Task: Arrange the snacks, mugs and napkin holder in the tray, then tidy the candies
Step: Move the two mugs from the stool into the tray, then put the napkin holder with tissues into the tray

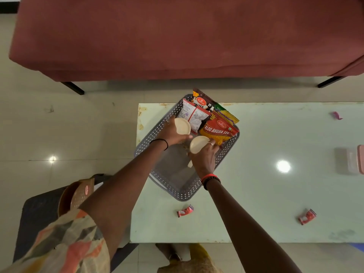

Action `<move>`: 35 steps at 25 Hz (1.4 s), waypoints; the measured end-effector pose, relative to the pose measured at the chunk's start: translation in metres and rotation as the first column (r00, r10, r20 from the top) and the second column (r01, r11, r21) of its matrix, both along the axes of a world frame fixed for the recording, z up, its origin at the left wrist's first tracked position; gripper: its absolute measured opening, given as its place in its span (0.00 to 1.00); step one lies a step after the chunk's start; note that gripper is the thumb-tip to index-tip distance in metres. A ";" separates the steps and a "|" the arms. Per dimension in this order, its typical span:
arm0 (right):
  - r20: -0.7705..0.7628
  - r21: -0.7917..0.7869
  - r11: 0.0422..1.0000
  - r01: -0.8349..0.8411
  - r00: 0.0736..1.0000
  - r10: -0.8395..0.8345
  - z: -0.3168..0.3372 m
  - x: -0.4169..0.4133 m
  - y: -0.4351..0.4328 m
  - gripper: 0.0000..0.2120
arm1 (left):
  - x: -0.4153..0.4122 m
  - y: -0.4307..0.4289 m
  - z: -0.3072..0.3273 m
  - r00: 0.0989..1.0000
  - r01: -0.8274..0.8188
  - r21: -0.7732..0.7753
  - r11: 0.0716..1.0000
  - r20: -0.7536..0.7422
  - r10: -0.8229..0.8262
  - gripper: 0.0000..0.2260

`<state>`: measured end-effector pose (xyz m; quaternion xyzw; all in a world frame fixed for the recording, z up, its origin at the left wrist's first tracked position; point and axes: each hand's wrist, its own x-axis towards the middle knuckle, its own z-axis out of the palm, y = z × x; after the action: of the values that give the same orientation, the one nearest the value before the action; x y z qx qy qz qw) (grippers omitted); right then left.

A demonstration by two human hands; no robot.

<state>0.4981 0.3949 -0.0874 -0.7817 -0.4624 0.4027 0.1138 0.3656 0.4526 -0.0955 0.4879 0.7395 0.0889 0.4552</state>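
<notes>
A grey perforated tray point(173, 186) sits at the left end of the pale green table point(256, 194). Several snack packets point(216, 129) lie stacked at its far end. My left hand point(173, 134) grips a cream mug point(182, 126) inside the tray, beside the packets. My right hand point(204, 156) grips a second cream mug point(198, 143) just right of the first, its handle showing below my palm. Red candies lie on the table: one point(185, 210) near the tray's front corner, one point(306, 216) further right. A pink candy point(337, 115) lies at the far right.
A maroon sofa point(177, 36) stands beyond the table. A dark stool point(39, 213) at lower left carries a brown holder point(76, 196). A pink and clear box point(356, 162) sits at the table's right edge. My feet show below the table's near edge.
</notes>
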 end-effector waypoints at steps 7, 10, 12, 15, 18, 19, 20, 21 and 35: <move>-0.070 -0.025 0.999 0.037 0.997 -0.039 0.003 -0.002 0.017 0.51 | -0.009 -0.004 0.017 0.992 -0.123 0.109 0.986 0.011 0.123 0.32; -0.076 -0.069 0.997 0.032 0.996 -0.037 0.009 0.000 0.019 0.54 | -0.015 -0.020 0.036 0.981 -0.193 0.190 0.963 0.047 0.188 0.27; -0.046 -0.077 0.996 0.035 0.998 -0.039 0.017 0.000 0.017 0.55 | -0.017 -0.040 0.051 0.961 -0.276 0.260 0.925 0.099 0.259 0.24; 0.031 0.029 0.999 0.026 0.999 -0.027 0.035 -0.007 0.005 0.47 | -0.022 -0.085 0.073 0.877 -0.478 0.371 0.796 0.245 0.413 0.19; 0.085 0.240 0.970 -0.042 0.996 0.022 0.057 -0.034 -0.022 0.37 | -0.038 -0.145 0.087 0.791 -0.605 0.498 0.622 0.283 0.543 0.14; 0.102 0.297 0.952 -0.081 0.993 0.053 0.061 -0.045 -0.033 0.35 | -0.044 -0.164 0.087 0.775 -0.609 0.540 0.581 0.250 0.580 0.13; 0.124 0.329 0.934 -0.139 0.987 0.104 0.066 -0.061 -0.045 0.33 | -0.053 -0.187 0.088 0.751 -0.611 0.578 0.541 0.205 0.628 0.13; 0.145 0.329 0.920 -0.214 0.974 0.174 0.069 -0.077 -0.056 0.31 | -0.064 -0.209 0.087 0.714 -0.615 0.601 0.511 0.149 0.684 0.13; 0.249 0.140 -0.031 -0.990 0.005 0.969 0.042 -0.269 -0.156 0.38 | -0.184 -0.348 0.030 0.674 -0.652 0.204 0.730 -0.287 0.681 0.38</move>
<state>0.2293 0.2391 -0.0452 -0.2172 -0.9323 0.2661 -0.1135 0.1812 0.1048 -0.0656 0.2109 0.9290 0.1939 0.2343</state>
